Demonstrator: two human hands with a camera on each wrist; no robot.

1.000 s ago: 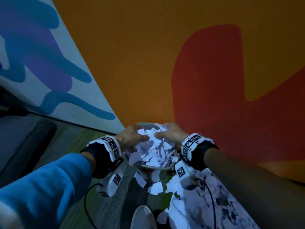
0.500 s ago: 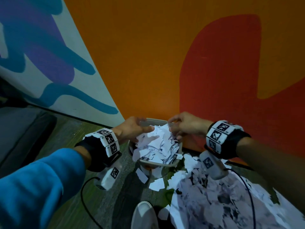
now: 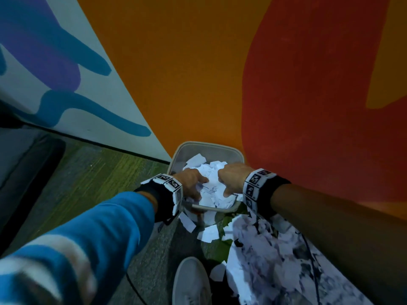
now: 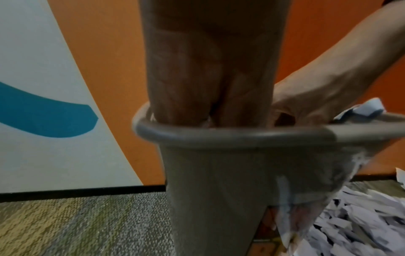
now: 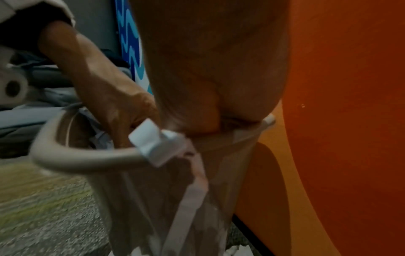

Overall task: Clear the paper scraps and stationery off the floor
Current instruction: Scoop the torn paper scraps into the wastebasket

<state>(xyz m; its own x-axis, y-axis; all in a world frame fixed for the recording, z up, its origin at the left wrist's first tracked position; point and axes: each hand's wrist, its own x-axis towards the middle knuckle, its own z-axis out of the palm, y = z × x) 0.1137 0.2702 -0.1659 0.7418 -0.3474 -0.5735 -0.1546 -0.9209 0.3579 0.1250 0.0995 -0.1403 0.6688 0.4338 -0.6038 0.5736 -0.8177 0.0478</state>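
Right hand (image 5: 210, 97) seen pressed into bin (image 5: 87, 157) at rim; paper scrap (image 5: 153, 140) draped over rim; left hand (image 5: 122, 110) inside bin.

Carpet (image 3: 92, 186) — bin (image 3: 193, 146), paper scraps (image 3: 264, 260), seemingly shoe (image 3: 189, 280).

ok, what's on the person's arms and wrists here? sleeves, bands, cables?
Left arm: blue sleeve with a white cuff band. Right arm: bare forearm. Each wrist carries a black strap ringed with white blocks printed with black square markers. A thin dark cable trails near the right arm.
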